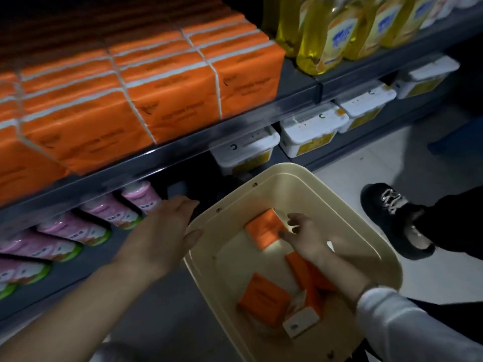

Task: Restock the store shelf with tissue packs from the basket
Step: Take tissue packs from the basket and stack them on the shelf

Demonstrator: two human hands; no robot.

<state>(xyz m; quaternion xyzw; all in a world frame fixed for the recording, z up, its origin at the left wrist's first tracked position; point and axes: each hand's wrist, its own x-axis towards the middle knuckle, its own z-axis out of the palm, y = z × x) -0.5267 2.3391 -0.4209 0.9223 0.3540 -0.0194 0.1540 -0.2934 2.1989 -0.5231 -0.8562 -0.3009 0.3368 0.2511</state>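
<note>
A cream basket (376,246) sits low in front of the shelf, with three orange tissue packs inside. My right hand (304,235) reaches into it, fingers spread and touching the edge of the far pack (265,229). A second pack (303,270) lies partly under my wrist, and a third (262,300) rests nearer me. My left hand (168,231) hovers open by the basket's left rim, holding nothing. Rows of orange tissue packs (167,95) fill the dark shelf (183,150) above.
Yellow liquid bottles (332,35) stand at the shelf's right. White tubs (312,129) and pink packages (104,212) line the lower shelf. A white box (300,322) lies in the basket. A black shoe (392,218) rests on the floor to the right.
</note>
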